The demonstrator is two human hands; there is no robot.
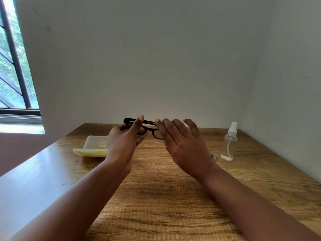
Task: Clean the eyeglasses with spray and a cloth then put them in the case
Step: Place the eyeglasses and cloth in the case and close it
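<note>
Both forearms reach forward above the wood-grain bench [156, 180]. The left hand [124, 141] holds the black-framed eyeglasses [149, 126] in the air — its grip clamped on their left end. The right hand [182, 141] hovers at their right end, fingers straight and spread. A pale yellow case [93, 146] lies open at left — a clear plastic spray bottle [229, 143] stands at right.

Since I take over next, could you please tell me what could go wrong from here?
1. The left hand alone pinches the glasses at one end, above the table; the grip might slip.
2. The right hand may smudge a lens.
3. Its elbow could topple the bottle.
</note>
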